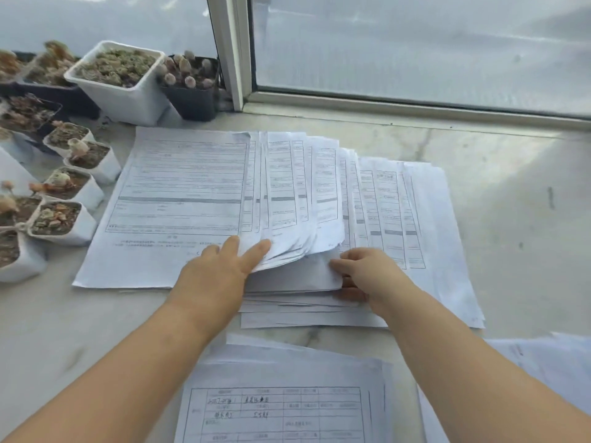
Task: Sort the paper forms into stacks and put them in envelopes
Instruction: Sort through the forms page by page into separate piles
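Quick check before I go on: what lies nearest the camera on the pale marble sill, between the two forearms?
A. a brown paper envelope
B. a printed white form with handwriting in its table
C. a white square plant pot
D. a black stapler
B: between the forearms a printed white form with handwriting lies face up, while the left hand and right hand work the fanned white paper forms further back.

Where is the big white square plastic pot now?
In the head view, the big white square plastic pot stands far left by the window frame, beside a black pot of small cacti, behind the spread paper forms.
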Demonstrator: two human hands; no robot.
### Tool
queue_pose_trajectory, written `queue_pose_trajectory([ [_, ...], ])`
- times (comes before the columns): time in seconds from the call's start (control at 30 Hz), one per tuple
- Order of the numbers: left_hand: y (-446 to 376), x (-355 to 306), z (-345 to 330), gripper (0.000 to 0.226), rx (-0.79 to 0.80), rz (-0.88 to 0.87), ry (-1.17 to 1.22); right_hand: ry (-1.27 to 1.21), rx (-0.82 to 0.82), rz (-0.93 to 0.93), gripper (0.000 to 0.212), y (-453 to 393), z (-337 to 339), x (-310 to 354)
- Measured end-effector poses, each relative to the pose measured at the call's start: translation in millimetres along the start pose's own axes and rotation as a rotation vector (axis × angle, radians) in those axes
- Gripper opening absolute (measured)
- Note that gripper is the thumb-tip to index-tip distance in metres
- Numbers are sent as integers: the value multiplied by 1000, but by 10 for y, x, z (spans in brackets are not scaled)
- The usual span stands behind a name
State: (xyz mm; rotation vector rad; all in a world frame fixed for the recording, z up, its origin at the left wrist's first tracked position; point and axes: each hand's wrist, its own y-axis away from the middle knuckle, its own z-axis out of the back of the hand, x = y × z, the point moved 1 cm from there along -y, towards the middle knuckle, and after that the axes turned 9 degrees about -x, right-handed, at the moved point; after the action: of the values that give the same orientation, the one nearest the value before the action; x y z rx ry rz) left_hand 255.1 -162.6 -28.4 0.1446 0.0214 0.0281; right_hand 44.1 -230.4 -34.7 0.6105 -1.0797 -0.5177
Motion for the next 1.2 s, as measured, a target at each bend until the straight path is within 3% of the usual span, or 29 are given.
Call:
queue_pose_trajectory([
  [0.23, 32, -56, 28, 88, 12, -22, -98, 149, -139, 151, 28, 6, -5, -1],
  [0.43, 35, -134, -6, 84, 41, -37, -251, 234, -208, 244, 45, 40, -25, 23],
  [0.57, 37, -152, -54, 78, 55, -59, -309, 73, -173, 218, 35, 205, 71, 21],
  [0.67, 14, -88, -22, 75, 92, -47, -177, -166, -230, 234, 35, 558, 284, -172],
  [0.77, 135, -29, 106, 83, 121, -42, -2, -240, -256, 301, 34, 1052, 431, -559],
  [1.0, 1638, -401, 136, 55, -275, -323, 352, -28, -214, 343, 11, 2191, 347, -1762],
  [1.2, 2891, -826, -442, 42, -255, -462, 520, 211, -291, 339, 3, 2481, 261, -2482],
])
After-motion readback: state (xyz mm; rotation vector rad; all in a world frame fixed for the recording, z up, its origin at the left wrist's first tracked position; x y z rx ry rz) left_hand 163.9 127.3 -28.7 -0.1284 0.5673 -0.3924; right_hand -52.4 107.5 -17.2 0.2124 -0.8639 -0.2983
